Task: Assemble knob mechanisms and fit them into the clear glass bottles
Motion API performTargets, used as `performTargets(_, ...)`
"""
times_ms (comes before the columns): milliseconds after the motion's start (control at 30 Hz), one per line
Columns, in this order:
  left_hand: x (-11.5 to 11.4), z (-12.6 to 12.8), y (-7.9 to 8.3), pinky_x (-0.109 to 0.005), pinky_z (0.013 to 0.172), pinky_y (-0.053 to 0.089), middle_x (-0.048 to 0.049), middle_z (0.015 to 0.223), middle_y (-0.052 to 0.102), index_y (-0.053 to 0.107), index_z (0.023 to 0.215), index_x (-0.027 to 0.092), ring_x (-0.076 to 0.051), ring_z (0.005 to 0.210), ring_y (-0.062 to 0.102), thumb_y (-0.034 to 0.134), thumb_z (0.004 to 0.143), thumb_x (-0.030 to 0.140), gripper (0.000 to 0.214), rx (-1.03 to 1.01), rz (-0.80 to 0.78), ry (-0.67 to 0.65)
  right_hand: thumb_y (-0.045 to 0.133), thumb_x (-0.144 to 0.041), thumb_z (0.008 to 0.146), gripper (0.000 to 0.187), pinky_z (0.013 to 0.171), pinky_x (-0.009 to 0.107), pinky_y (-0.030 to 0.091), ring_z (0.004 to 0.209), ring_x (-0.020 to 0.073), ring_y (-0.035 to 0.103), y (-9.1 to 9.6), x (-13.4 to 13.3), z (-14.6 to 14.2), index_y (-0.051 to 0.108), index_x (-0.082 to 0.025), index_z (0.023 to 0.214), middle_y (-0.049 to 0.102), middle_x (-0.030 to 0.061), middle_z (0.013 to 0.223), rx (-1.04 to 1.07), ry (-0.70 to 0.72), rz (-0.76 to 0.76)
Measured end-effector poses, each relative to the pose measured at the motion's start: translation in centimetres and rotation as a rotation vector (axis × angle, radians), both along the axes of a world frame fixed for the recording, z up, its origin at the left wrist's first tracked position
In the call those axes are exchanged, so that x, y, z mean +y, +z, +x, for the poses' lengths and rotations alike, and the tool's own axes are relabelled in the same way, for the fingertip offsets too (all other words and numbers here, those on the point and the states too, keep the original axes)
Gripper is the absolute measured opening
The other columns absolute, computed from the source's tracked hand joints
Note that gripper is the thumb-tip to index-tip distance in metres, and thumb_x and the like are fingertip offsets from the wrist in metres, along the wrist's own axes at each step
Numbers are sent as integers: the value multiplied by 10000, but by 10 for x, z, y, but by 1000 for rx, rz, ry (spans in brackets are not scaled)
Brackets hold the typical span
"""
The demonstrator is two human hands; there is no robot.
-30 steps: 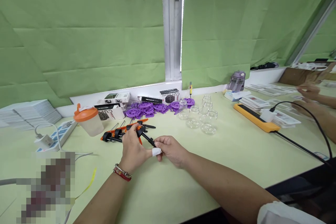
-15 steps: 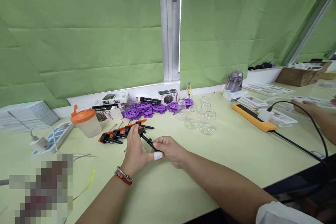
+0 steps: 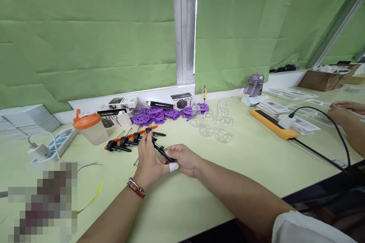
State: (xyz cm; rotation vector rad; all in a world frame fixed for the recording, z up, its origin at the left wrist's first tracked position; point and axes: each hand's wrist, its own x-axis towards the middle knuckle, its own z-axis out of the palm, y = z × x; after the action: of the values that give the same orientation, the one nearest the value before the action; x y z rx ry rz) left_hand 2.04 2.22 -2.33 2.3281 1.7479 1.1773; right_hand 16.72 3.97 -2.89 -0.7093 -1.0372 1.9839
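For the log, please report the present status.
Left grip, right grip: both on slim black rod. Nearest clutter: black-and-orange plastic parts, beyond left grip.

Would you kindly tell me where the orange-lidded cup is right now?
In the head view, the cup is at the left, between the white power strip and the black parts.

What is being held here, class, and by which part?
A slim black rod-like part: the right hand pinches its lower end; the left hand spans its length, contact partly hidden.
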Motion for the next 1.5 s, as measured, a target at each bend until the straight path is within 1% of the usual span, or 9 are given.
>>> performTargets(133, -1, 2, -1, -570, 1009, 304, -225, 1359, 309, 167, 1410, 108, -404, 1295, 278, 737, 485, 472, 1146, 5, 12, -6, 798, -410, 582, 358, 561, 251, 377, 534, 105, 544, -1, 0, -1, 622, -113, 673, 642, 24, 596, -27, -18, -3)
performTargets(267, -3, 4, 4, -533, 1014, 324, -207, 1298, 393, 265, 1346, 100, -374, 1249, 358, 716, 529, 464, 1002, 30, 73, -36, 782, -431, 602, 367, 565, 246, 372, 538, 101, 543, -3, -1, 0, 629, -106, 677, 639, 25, 600, -24, -7, 52)
performTargets(400, -4, 3, 8, -525, 968, 377, -181, 1234, 458, 338, 1275, 132, -365, 1180, 437, 715, 521, 424, 893, 27, 108, -45, 786, -433, 596, 371, 576, 250, 373, 548, 105, 550, -3, -1, 0, 630, -108, 684, 641, 25, 606, -9, 10, 47)
performTargets(667, -4, 3, 6, -542, 979, 371, -219, 1298, 412, 250, 1353, 100, -395, 1205, 413, 691, 530, 438, 993, 22, 78, -69, 791, -419, 586, 365, 550, 243, 355, 517, 94, 522, 5, -6, 0, 598, -116, 643, 619, 12, 571, -40, -9, 23)
performTargets(933, -6, 3, 12, -504, 865, 454, -140, 1117, 519, 374, 1235, 151, -347, 1056, 525, 716, 475, 435, 881, -25, 93, -13, 779, -428, 596, 357, 529, 235, 333, 501, 85, 494, 6, -6, 0, 622, -117, 668, 624, 13, 574, -47, -12, 46)
performTargets(1067, -7, 4, 10, -516, 929, 412, -168, 1188, 477, 338, 1270, 138, -364, 1129, 479, 699, 515, 426, 885, 16, 141, -42, 783, -425, 591, 356, 545, 240, 355, 516, 97, 524, 9, -9, -1, 620, -120, 681, 625, 12, 573, -44, -29, 52)
performTargets(1267, -8, 8, 5, -567, 1038, 292, -239, 1365, 279, 178, 1358, 98, -419, 1303, 267, 689, 534, 439, 1027, -16, 160, -50, 776, -418, 602, 345, 544, 238, 361, 524, 101, 536, 13, -12, -2, 612, -125, 684, 632, 15, 584, -31, -40, 57)
performTargets(1367, -9, 8, 4, -567, 1035, 300, -235, 1346, 282, 203, 1331, 105, -425, 1292, 274, 696, 522, 431, 1002, -44, 163, -23, 776, -418, 602, 345, 547, 239, 359, 527, 99, 535, 13, -11, -1, 615, -126, 686, 635, 16, 588, -20, -35, 59)
performTargets(1500, -9, 9, 5, -531, 1019, 336, -216, 1273, 356, 266, 1284, 99, -391, 1235, 359, 692, 533, 389, 910, -33, 211, 2, 786, -415, 588, 349, 579, 250, 380, 550, 112, 553, 11, -9, -1, 625, -125, 696, 638, 20, 587, 3, -19, 52)
